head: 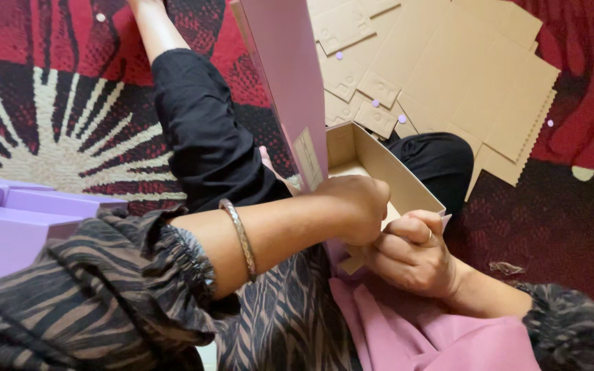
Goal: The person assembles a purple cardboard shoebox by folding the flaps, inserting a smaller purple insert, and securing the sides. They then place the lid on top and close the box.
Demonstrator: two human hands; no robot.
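Both hands meet at the near corner of a half-folded cardboard box, pink outside and plain brown inside, which rests on the person's lap over black trousers. The left hand, its forearm wearing a thin metal bangle, is curled into a fist over the box's near edge. The right hand, a ring on one finger, is closed around the same corner, fingers folded tight on the cardboard. The two hands touch each other there.

A tall pink flap of the box stands upright and blocks the view of part of the floor behind it. Beyond, to the far right, lies a spread of flat brown die-cut cardboard sheets with small lilac round punch-outs scattered over them — all on a red, black and cream patterned carpet. At the left edge sit finished lilac boxes, cut off by the frame.

The fingertips of both hands are hidden behind the knuckles, so just what they pinch at the corner is hard to make out.
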